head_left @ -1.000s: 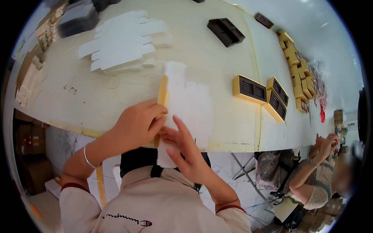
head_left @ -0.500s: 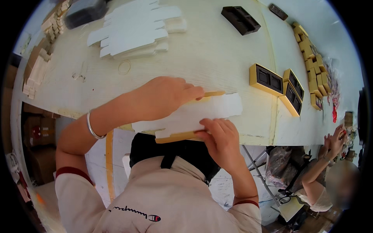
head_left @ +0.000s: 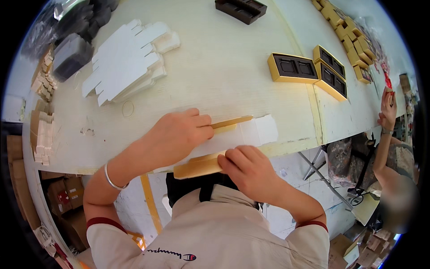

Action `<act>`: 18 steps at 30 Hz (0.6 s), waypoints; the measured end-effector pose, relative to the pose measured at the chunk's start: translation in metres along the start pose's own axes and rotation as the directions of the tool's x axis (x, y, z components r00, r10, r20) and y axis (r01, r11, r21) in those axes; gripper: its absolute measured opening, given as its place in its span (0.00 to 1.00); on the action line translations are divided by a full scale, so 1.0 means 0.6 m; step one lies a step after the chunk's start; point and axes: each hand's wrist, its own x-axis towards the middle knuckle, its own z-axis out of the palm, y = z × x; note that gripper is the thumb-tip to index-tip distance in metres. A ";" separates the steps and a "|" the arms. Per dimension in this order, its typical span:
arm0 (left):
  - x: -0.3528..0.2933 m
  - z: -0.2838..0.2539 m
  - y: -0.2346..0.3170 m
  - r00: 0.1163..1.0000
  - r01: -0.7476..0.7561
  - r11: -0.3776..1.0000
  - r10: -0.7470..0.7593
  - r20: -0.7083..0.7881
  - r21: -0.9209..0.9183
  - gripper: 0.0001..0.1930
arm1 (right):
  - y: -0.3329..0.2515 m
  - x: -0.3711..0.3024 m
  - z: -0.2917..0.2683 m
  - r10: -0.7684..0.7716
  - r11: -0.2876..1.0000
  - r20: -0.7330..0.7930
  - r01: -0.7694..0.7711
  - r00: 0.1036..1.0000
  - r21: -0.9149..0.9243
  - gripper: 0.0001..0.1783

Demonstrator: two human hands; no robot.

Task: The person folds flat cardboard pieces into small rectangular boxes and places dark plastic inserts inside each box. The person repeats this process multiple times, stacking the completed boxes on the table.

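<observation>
A partly folded card box (head_left: 248,134), white inside and gold outside, lies at the table's near edge. Its two long sides are raised, and the white end at the right lies flat. My left hand (head_left: 179,132) is closed on the far long side, fingers curled over its edge. The near long side shows its gold face, pinched at its right part between the thumb and fingers of my right hand (head_left: 251,172). My left hand and wrist hide the left end of the box.
Flat white box blanks (head_left: 123,62) lie stacked at the far left, near dark plastic trays (head_left: 71,56). Gold boxes with black inserts (head_left: 293,67) stand at the right; a dark tray (head_left: 241,10) lies at the back. Another person's hand (head_left: 389,107) is at the far right.
The box's near side has gone from low to raised, its gold face now showing. Both hands keep their hold along the long sides. The view has shifted, and the other person's hand is higher.
</observation>
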 end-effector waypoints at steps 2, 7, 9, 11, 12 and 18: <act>0.000 0.002 0.001 1.000 -0.013 1.000 0.014 -0.026 0.009 0.06 | 0.010 0.011 -0.002 0.050 0.994 0.086 -0.058 0.995 0.089 0.11; -0.013 -0.018 0.015 0.995 0.099 0.986 -0.099 0.009 -0.135 0.10 | 0.044 0.058 -0.006 0.123 0.948 0.275 -0.195 0.953 0.252 0.06; -0.024 -0.027 0.027 0.990 0.141 0.976 -0.140 0.017 -0.165 0.13 | 0.042 0.066 -0.017 0.156 0.930 0.310 -0.245 0.938 0.274 0.07; -0.035 -0.027 0.041 0.987 0.160 0.984 -0.158 0.030 -0.082 0.15 | 0.041 0.066 -0.019 0.181 0.912 0.324 -0.282 0.928 0.299 0.07; -0.039 -0.021 0.044 0.988 0.154 0.986 -0.154 -0.002 -0.062 0.15 | 0.041 0.065 -0.018 0.188 0.905 0.320 -0.290 0.929 0.311 0.07; -0.047 0.007 0.050 0.975 0.182 0.982 -0.186 -0.123 -0.045 0.16 | 0.067 0.044 -0.043 0.103 0.991 0.117 -0.112 0.988 0.074 0.08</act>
